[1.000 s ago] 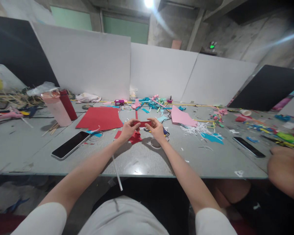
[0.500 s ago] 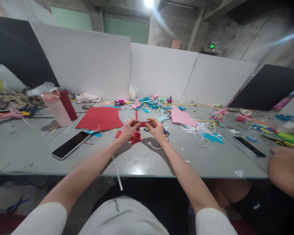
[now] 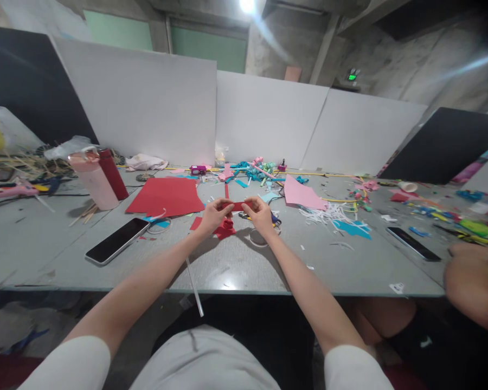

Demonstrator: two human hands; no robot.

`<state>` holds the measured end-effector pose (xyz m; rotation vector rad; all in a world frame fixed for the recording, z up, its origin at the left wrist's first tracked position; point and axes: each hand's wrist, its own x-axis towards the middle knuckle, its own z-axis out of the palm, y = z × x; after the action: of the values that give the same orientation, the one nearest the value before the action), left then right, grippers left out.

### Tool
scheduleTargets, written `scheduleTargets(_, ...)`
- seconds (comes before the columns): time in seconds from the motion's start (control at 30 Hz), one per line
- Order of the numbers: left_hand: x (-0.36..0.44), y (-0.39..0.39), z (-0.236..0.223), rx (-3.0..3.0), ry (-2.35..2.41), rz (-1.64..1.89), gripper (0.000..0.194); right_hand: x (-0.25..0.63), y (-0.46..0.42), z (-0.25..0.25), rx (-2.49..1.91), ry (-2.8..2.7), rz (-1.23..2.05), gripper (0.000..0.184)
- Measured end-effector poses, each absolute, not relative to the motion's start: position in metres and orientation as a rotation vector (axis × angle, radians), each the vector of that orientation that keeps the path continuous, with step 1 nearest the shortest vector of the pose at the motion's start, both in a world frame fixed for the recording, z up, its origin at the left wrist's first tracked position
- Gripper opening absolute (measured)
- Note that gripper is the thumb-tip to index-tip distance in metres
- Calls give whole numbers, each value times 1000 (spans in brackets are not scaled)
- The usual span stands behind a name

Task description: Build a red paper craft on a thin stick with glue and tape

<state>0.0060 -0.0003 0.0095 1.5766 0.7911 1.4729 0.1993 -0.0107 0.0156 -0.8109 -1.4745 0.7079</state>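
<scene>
- The left hand (image 3: 214,215) pinches one end of a small red strip (image 3: 238,206) with its thumb and fingers.
- The right hand (image 3: 262,215) pinches the other end in the same way.
- The red strip is between the two hands, over the gray table (image 3: 236,265), and it goes straight across.
- A bunched-up red piece (image 3: 226,229) is just under the strip, near the left hand.
- A white ring (image 3: 258,237) lies by the right hand.
- A big red sheet (image 3: 166,196) lies flat to the left of the hands.
- A phone (image 3: 117,241) with a dark screen lies nearer, in front of the red sheet.
- A pink bottle (image 3: 93,184) and a dark red bottle (image 3: 114,176) stand side by side, farther left.
- A pink sheet (image 3: 303,193) is on the right, next to a heap of thin white strips (image 3: 327,213).
- A blue paper (image 3: 353,229) is partly under those strips.
- A thin, shiny stick (image 3: 194,287) pokes out past the near edge.
- Another person's arm (image 3: 469,273) is at the far right, and it looks blurry.
</scene>
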Motion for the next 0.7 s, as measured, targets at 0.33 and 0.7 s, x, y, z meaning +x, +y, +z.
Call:
scheduleTargets(0.33, 7, 0, 9, 1576, 778, 1459, 39, 200, -11, 17, -821, -1480, 688, 44)
scheduleTargets(0.7, 7, 3, 5, 1578, 794, 1447, 42, 200, -6, 12, -809, -1419, 767, 42)
